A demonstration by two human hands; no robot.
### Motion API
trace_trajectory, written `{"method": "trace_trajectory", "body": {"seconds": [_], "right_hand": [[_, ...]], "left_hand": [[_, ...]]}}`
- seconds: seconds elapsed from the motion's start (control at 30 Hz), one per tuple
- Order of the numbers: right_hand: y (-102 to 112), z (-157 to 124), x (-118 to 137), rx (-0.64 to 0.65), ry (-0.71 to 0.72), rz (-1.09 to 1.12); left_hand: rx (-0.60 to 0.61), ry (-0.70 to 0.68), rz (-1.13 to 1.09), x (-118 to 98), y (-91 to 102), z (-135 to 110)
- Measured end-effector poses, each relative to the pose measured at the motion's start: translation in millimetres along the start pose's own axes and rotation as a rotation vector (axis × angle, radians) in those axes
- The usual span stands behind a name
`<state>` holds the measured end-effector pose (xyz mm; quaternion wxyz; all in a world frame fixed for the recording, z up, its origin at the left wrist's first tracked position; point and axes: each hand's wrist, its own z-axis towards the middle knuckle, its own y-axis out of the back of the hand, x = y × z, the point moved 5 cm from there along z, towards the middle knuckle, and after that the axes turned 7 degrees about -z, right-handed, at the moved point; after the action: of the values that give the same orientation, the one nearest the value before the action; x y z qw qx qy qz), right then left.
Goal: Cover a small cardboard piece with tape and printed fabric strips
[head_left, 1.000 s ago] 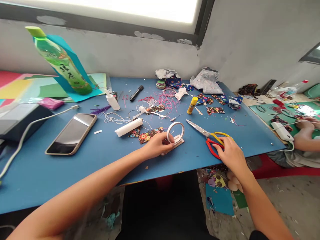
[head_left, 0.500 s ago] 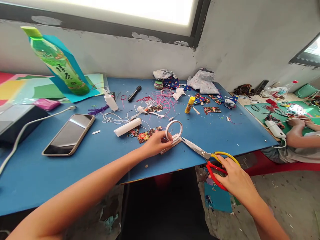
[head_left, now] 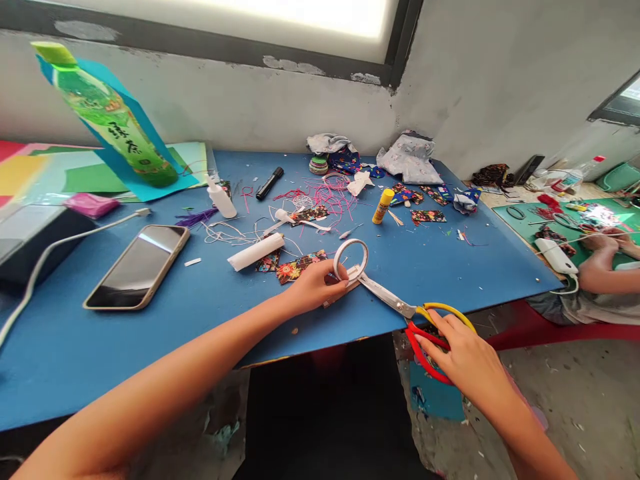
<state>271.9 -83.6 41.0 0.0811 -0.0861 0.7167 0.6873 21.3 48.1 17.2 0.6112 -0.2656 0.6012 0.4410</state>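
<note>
By the window (head_left: 300,27), left hand (head_left: 316,284) grips tape (head_left: 365,259) over blue tabletop (head_left: 480,267), right hand (head_left: 465,350) scissors (head_left: 400,307).

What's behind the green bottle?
Blue paper shows along both sides of the bottle, with the wall farther back. Anything between paper and wall is covered, so I can't tell.

A phone (head_left: 137,267) lies on the blue table (head_left: 475,260). Left of the phone stands a dark box (head_left: 53,232); behind the phone lie paper sheets (head_left: 95,179). Right of the phone are a white scrap (head_left: 193,262), white roll (head_left: 255,251) and floral scraps (head_left: 300,267). Behind and right of the phone are a marker (head_left: 270,183), threads (head_left: 334,197), glue stick (head_left: 383,207) and grey cloth (head_left: 410,161).
</note>
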Motion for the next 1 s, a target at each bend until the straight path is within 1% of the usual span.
{"method": "trace_trajectory", "body": {"seconds": [0.1,0.4,0.53,0.7,0.8,0.9,1.0], "right_hand": [[1,-2,1,0.008,0.0,0.013],[7,-3,-1,0.061,0.001,0.152],[7,-2,-3,0.026,-0.021,0.137],[10,1,5,-0.014,0.011,0.092],[11,2,10,-0.059,0.031,0.038],[8,1,13,-0.095,0.05,-0.004],[4,-2,11,-0.123,0.045,-0.001]], "left_hand": [[-0.002,0.011,0.0,1,0.1,0],[-0.006,0.027,-0.001,4,0.9,0],[-0.01,0.025,-0.005,3,1.3,0],[-0.013,0.02,-0.013,1,2.2,0],[-0.01,0.019,-0.02,1,2.2,0],[-0.01,0.019,-0.03,1,2.1,0],[-0.017,0.018,-0.033,1,2.8,1]]}}
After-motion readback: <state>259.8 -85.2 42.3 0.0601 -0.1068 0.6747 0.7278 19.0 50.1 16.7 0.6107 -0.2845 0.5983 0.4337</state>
